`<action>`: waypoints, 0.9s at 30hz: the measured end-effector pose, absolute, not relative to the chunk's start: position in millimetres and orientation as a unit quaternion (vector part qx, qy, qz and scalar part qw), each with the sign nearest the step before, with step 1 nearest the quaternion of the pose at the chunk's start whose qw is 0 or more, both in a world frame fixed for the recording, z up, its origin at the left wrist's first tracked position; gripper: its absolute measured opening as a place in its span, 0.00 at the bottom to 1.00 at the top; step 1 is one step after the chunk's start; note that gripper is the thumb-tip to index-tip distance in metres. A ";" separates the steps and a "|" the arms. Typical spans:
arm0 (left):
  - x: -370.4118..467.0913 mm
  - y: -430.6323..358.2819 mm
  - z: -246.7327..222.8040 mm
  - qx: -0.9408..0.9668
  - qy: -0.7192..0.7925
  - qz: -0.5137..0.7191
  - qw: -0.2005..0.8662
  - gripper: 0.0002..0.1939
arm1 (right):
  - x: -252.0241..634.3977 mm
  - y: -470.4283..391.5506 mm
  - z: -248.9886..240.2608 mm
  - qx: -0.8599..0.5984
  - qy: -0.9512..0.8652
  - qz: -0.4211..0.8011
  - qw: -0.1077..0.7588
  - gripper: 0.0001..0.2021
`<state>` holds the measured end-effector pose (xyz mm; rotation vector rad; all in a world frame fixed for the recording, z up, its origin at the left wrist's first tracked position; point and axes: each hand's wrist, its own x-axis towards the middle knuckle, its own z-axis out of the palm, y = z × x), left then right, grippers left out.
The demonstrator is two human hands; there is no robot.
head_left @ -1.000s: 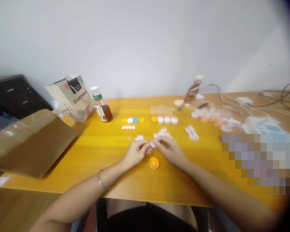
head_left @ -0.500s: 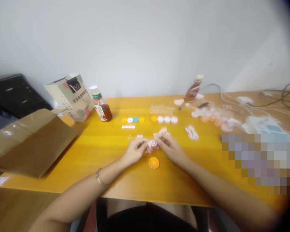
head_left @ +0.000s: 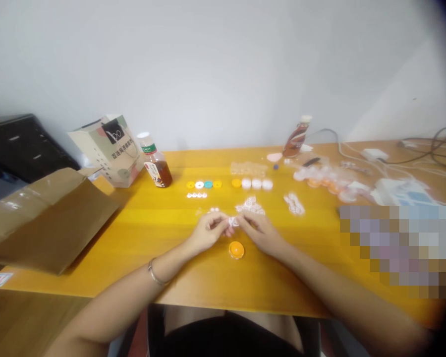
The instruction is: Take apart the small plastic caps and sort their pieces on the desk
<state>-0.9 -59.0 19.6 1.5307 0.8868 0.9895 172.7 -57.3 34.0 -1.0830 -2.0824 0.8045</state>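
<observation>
Head view, looking down past two bare forearms: the left hand [head_left: 209, 232] and the right hand [head_left: 262, 233] met over the middle of a yellow-brown table [head_left: 193, 277], with a small white patterned piece [head_left: 233, 222] between their fingertips. Both hands were closed in a pinch, one from each side, a hold that probably kept so small a piece steady and let both thumbs work on it. Blur hid exactly what the piece was. On the body side of the hands, an orange round piece [head_left: 237, 250] lay on the table, just near enough, it seemed, to be picked up easily. Just beyond the right hand was a loose heap of white patterned pieces [head_left: 250, 202], likely placed there for short reaches. Farther off, a left row of yellow, white and teal discs [head_left: 208, 185] lay behind a line of little white parts [head_left: 195, 195], and a right row of one yellow and three white discs [head_left: 256, 184] lay beside it; such lining up suggested sorting by kind. A bottle of brown drink [head_left: 156, 166] and a paper bag [head_left: 109, 151] stood off to the left, apparently out of the hands' way.
</observation>
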 end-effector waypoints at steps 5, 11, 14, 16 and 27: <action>-3.4 -59.6 23.0 0.635 0.350 0.405 0.557 0.18 | 174.7 -57.6 36.9 -0.400 -0.817 0.259 0.325 0.16; -4.0 -61.5 24.6 0.642 0.342 0.402 0.556 0.17 | 178.5 -55.8 39.8 -0.338 -0.860 0.157 0.350 0.15; -5.4 -61.1 24.0 0.643 0.337 0.406 0.555 0.17 | 180.2 -55.1 40.9 -0.353 -0.844 0.191 0.355 0.15; -8.6 -59.2 23.4 0.632 0.335 0.426 0.554 0.16 | 183.3 -52.6 42.4 -0.387 -0.809 0.227 0.380 0.15; -10.2 -53.9 23.9 0.607 0.360 0.452 0.546 0.16 | 193.3 -16.5 16.8 -0.497 -0.743 0.188 0.408 0.12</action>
